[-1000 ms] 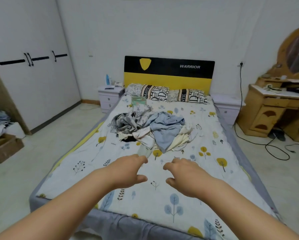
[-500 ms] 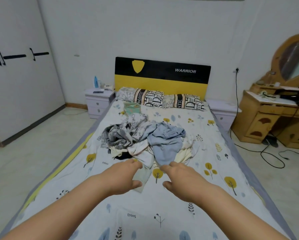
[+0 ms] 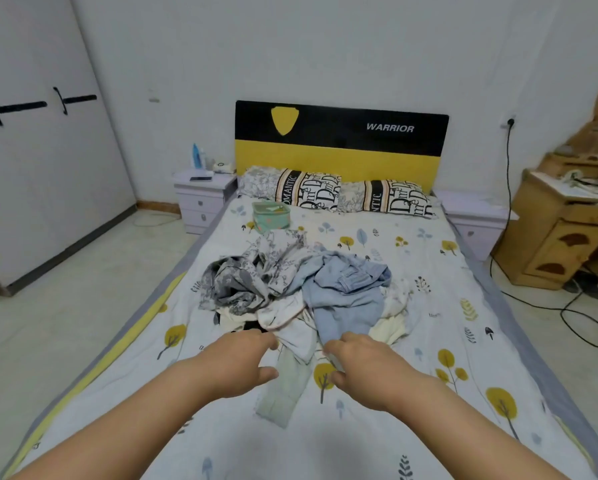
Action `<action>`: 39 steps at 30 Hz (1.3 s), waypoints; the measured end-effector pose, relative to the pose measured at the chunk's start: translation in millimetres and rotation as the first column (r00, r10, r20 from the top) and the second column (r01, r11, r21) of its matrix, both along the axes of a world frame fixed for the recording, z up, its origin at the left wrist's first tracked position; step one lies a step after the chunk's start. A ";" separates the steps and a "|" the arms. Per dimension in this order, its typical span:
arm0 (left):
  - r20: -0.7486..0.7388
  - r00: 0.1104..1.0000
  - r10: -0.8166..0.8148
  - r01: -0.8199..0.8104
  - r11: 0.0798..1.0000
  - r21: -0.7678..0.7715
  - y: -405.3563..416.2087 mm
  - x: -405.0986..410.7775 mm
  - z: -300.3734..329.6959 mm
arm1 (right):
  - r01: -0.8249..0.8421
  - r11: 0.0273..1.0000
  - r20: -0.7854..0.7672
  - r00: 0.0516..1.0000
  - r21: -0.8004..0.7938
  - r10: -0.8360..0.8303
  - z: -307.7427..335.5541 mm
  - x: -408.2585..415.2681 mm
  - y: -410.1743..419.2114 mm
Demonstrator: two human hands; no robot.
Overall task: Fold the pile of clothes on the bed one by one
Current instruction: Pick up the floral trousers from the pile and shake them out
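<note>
step: reaching for first garment | pile of clothes mid-bed, just beyond both hands | pale green garment trails toward viewer, long axis near-far, between left hand and right hand | both grips loosely apart, empty

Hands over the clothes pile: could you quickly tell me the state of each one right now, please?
Left hand: open, fingers loosely curved, holding nothing, at the near edge of the crumpled clothes pile.
Right hand: open, holding nothing.
</note>
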State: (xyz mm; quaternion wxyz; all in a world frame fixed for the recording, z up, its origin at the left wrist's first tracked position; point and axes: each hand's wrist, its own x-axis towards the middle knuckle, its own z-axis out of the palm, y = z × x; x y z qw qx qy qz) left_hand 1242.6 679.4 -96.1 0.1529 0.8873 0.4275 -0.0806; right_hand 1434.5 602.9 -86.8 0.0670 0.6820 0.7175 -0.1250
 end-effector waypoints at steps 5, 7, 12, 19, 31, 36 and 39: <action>0.027 0.998 0.056 -0.056 0.998 -0.007 44.6 32.2 -22.0 | -0.008 0.999 0.016 1.000 -0.046 0.009 -19.0 35.5 52.7; 0.032 0.997 0.075 -0.074 0.997 -0.025 57.8 38.3 -34.5 | -0.018 0.998 0.023 1.000 -0.060 0.019 -30.3 44.1 71.6; 0.016 0.992 0.129 -0.127 0.990 -0.062 100.5 39.8 -62.3 | -0.038 0.997 0.034 0.999 -0.063 0.041 -62.5 54.2 120.8; -0.010 0.987 0.161 -0.161 0.986 -0.036 186.3 36.9 -106.0 | 0.029 0.999 0.046 0.999 -0.044 -0.027 -110.8 51.5 204.6; -0.115 0.945 0.305 -0.288 0.947 0.145 357.6 10.7 -221.7 | 0.024 0.998 0.014 1.000 -0.057 -0.024 -228.7 7.3 378.6; -0.064 0.919 0.390 -0.371 0.907 0.198 405.1 8.9 -269.0 | 0.063 0.998 -0.051 0.997 0.028 -0.062 -286.1 -19.3 441.1; -0.031 0.930 0.367 -0.347 0.901 0.261 425.4 12.8 -297.8 | 0.165 0.980 -0.183 0.973 0.108 -0.144 -315.4 -33.2 474.2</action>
